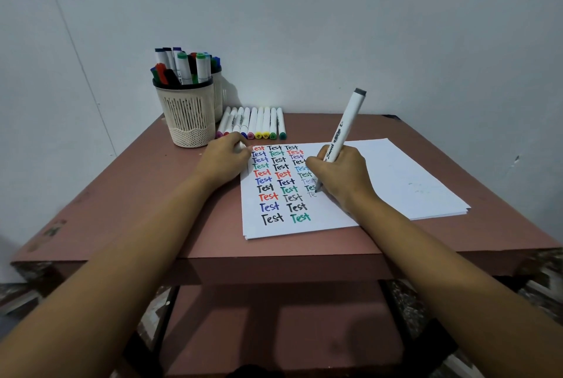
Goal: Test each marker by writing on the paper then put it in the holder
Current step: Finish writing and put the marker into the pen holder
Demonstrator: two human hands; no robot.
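Note:
My right hand (pixel 338 176) grips a white marker (pixel 344 127) with a grey end, its tip touching the paper (pixel 396 182) beside a faint "Te" in the third column. The sheet carries rows of "Test" in black, red, blue, green and purple. My left hand (pixel 224 158) rests at the paper's top left corner, fingers curled round a small white piece that looks like the marker's cap. A cream mesh holder (pixel 189 115) full of markers stands at the back left. A row of several capped white markers (pixel 256 123) lies beside it.
The paper is a thin stack lying on a small reddish-brown table (pixel 152 210) pushed against a pale wall. A lower shelf shows under the tabletop. A second holder stands partly hidden behind the first one.

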